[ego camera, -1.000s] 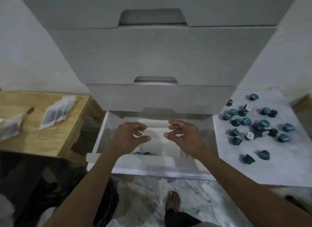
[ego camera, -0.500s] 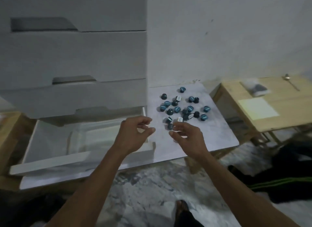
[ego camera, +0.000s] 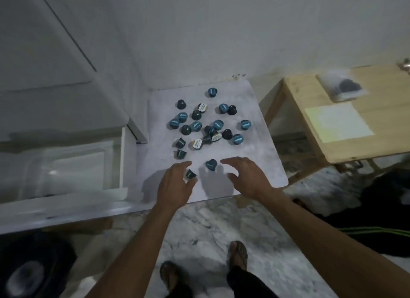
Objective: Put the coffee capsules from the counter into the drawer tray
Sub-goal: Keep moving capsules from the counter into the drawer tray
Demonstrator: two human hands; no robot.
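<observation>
Several dark teal coffee capsules lie scattered on the white marble counter. My left hand hovers at the counter's near edge, fingers spread around one capsule lying between thumb and forefinger; I cannot tell if it touches it. My right hand is open, fingers curved, just right of another capsule. The open white drawer with its clear tray sits to the left; its contents are hidden by glare.
A light wooden table with a plastic pouch and a pale sheet stands to the right. Closed white drawers rise above the open one. Marble floor and my feet are below; dark cloth lies at far right.
My view swung from the drawer to the counter. Both hands moved from above the tray to the near capsules and lowered toward them, fingers spread.
</observation>
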